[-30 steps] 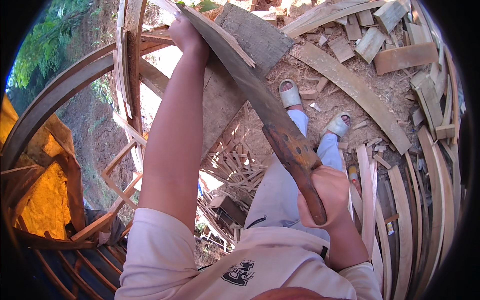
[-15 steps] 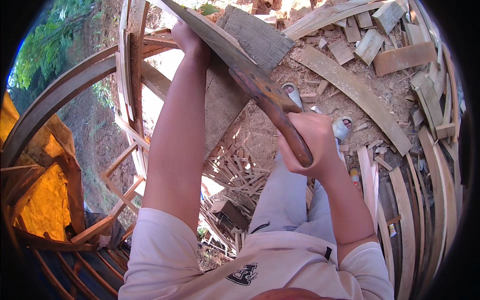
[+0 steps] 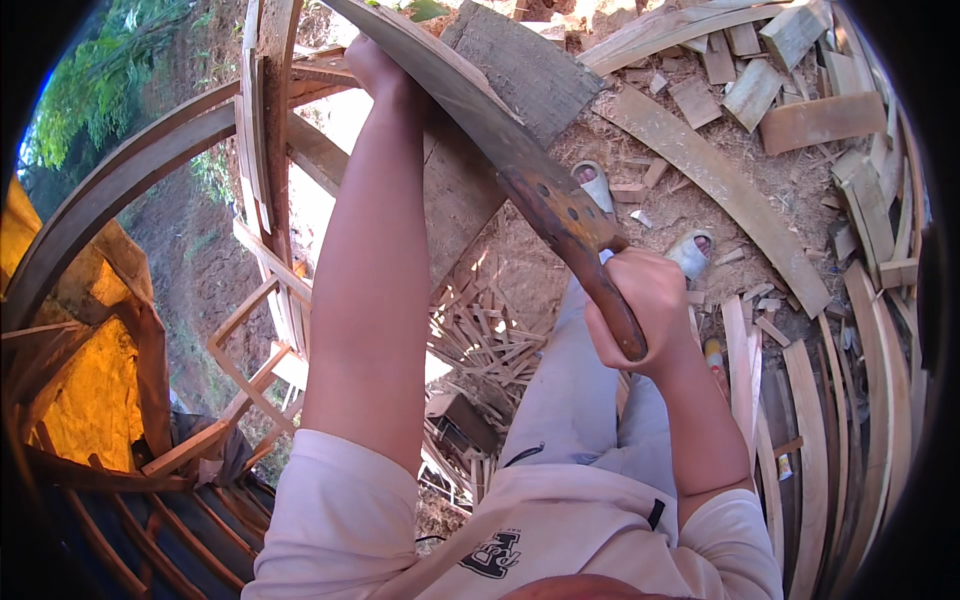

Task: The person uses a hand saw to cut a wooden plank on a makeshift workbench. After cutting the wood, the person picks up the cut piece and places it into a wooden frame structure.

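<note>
Head view: holds the handsaw (image 3: 490,140) by its dark wooden handle (image 3: 560,215) in the right grip (image 3: 652,302), wrapped snugly around the wood. Slants the blade (image 3: 450,105) toward the upper left, in front of a grey board (image 3: 528,75). Extends the left grip (image 3: 374,66), partly hidden, beside the blade; cannot tell whether wide or narrow. Stands in pale sandals (image 3: 689,256) on ground (image 3: 690,210) strewn with offcuts (image 3: 695,103), near a curved plank (image 3: 720,185).

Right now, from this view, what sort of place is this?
Likely an open-air woodworking spot: a handsaw is in the right hand, a curved plank lies on the bare ground, and wood offcuts are heaped beyond it.
</note>
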Available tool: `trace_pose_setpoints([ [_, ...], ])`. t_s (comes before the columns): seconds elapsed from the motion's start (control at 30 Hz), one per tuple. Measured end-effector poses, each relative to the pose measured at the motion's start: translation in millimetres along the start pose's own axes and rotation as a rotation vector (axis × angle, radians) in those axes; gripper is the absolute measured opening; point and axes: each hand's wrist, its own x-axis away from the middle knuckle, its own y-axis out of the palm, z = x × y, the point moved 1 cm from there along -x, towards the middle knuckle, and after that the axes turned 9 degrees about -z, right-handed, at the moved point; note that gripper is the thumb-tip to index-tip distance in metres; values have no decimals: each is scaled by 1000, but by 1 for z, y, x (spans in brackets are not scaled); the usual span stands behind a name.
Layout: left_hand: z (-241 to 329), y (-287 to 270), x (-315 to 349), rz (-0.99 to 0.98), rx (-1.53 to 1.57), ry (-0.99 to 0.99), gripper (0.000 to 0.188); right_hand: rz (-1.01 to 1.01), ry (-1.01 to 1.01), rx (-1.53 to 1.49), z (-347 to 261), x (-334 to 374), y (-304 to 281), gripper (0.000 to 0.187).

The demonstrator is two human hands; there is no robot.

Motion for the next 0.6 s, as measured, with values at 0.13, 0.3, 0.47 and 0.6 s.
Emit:
trace_pose_setpoints([
  [0.13, 2, -5, -1, 39, -55, 4, 36, -27, 37, 27, -10, 59, -18, 20],
  [0.3, 1, 3, -3, 33, 135, 49, 37, 15, 53, -7, -26, 79, -30, 13],
  [0.47, 4, 2, -4, 28, 78, 2, 42, -39, 77, -18, -28, 73, -36, 11],
  [0.6, 16, 9, 12, 110, -298, 0, 57, 9, 205, -60, -70, 71, -52, 15],
])
